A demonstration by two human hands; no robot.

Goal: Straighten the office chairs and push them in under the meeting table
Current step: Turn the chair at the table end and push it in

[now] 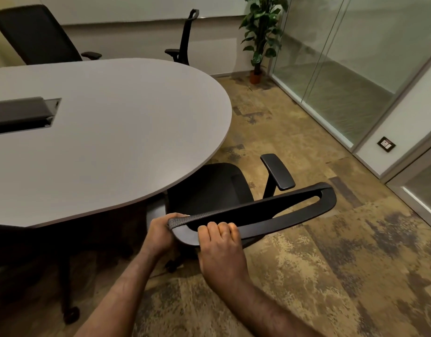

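Both hands, left [158, 233] and right [221, 242], clamp the black mesh-backed office chair [258, 215], its seat partly under the grey oval meeting table [112, 142]; squaring and a further push likely follow.

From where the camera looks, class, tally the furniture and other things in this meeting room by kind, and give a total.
Office chairs: 3, namely the held chair, the far left chair and the far chair
Meeting table: 1
Potted plant: 1
Wall socket plate: 1
Total: 6
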